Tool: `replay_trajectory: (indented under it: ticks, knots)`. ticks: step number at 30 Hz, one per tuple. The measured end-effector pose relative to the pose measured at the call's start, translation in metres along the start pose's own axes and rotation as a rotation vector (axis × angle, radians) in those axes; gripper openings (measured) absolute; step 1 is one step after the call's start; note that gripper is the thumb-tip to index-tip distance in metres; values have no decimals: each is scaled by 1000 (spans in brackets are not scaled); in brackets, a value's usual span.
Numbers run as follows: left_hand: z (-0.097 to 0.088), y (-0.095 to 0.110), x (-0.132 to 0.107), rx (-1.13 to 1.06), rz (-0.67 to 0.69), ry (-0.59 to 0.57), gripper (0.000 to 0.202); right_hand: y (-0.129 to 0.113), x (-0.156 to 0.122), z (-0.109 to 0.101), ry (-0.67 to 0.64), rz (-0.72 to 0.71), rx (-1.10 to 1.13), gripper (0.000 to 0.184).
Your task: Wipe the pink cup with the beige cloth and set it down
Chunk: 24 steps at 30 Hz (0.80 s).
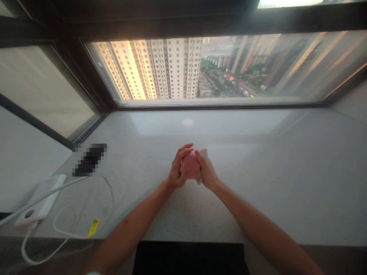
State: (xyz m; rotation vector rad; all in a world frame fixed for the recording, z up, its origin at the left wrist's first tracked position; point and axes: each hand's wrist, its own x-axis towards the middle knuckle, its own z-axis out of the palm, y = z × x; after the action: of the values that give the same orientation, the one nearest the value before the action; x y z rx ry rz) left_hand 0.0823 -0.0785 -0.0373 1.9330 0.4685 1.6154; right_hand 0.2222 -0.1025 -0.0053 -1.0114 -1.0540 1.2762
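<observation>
Between my two hands is a small pink object with a rounded top and a flat lower edge; its exact kind is unclear. My left hand wraps round its left side, fingers over the top and thumb across the front. On the other side my right hand grips it, thumb near the top edge. A pale grey-white rounded part sticks out by my right hand at the top, with a similar bit below. The palms hide much of the object.
The pale stone sill spreads under my hands, up to the window. On the left lie a pixelated dark object, a white power strip and a white cable with a yellow tag. The sill's front edge is near my forearms.
</observation>
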Motion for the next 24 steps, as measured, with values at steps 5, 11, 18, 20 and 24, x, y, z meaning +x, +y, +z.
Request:
replay_trajectory:
  ticks: [5, 11, 18, 20, 24]
  knots:
    - [0, 0, -2, -69, -137, 36, 69, 0, -1, -3, -78, -98, -136, 49]
    - [-1, -3, 0, 9, 21, -17, 66, 1, 1, -1, -7, 34, 48, 54]
    - [3, 1, -2, -149, -174, 33, 78, -2, -1, 0, -19, -74, -19, 51]
    - [4, 0, -1, -112, -81, 25, 83, 0, 0, 2, 40, -25, 90, 54]
    - [7, 1, 0, -365, -375, 222, 69, 10, 2, 1, -78, -295, -259, 59]
